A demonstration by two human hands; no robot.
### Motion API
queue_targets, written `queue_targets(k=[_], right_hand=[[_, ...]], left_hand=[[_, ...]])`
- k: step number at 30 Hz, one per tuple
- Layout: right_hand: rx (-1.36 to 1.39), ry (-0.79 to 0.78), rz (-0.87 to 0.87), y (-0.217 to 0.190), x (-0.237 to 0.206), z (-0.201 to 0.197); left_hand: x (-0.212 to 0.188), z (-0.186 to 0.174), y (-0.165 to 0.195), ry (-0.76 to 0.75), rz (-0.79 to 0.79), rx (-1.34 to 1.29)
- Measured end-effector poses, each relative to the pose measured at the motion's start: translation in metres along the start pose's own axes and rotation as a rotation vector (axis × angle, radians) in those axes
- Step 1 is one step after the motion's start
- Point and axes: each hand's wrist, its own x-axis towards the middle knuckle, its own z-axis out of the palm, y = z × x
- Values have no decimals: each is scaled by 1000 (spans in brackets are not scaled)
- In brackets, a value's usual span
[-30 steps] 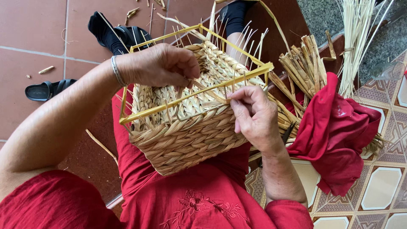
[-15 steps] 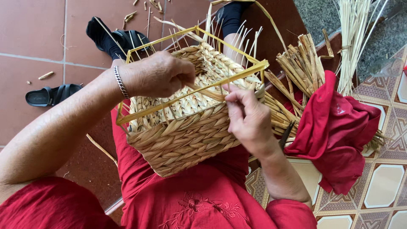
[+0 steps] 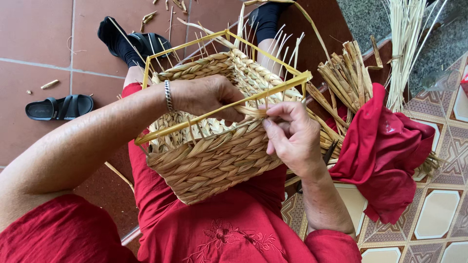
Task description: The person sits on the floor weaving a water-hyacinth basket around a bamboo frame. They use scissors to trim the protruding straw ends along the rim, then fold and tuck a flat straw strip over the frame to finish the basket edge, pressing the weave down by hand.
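Observation:
A half-woven straw basket (image 3: 214,160) rests on my lap, built around a yellow wire frame (image 3: 229,104). My left hand (image 3: 207,95), with a metal bracelet at the wrist, reaches inside the basket and presses against its near wall. My right hand (image 3: 290,136) is outside the same wall, fingers pinching a flat straw strand (image 3: 253,112) just under the frame's top bar. Thin upright stalks stick up from the far wall.
A bundle of thick straw pieces (image 3: 348,78) lies to the right, partly wrapped in a red cloth (image 3: 385,156). Long pale stalks (image 3: 407,44) stand behind it. A black sandal (image 3: 61,107) lies on the red tiles at left. Patterned tiles fill the lower right.
My left hand has slid deeper into the basket toward the near wall. My right hand has moved up to the frame bar and closed on the strand. The basket tilted slightly.

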Motion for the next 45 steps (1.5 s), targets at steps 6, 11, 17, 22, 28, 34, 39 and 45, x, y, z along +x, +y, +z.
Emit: queue_targets(k=[6, 11, 17, 22, 28, 34, 39, 45], right_hand=[[-243, 102, -92, -12, -2, 6], [-362, 109, -224, -12, -2, 10], [-3, 66, -11, -2, -2, -2], [15, -161, -61, -3, 0, -25], [243, -147, 93, 3, 6, -29], [223, -24, 114, 6, 8, -14], [132, -13, 166, 3, 10, -9], [279, -115, 196, 3, 11, -10]], left_hand=[[0, 0, -5, -88, 4, -221], [-2, -4, -12, -133, 34, -330], [4, -2, -7, -49, 0, -310], [2, 3, -6, -37, 41, -461], [-4, 1, -17, -78, 47, -451], [-23, -2, -21, -140, -44, -412], [-35, -1, -21, -158, -62, -359], [-46, -5, -21, -93, 188, -231]])
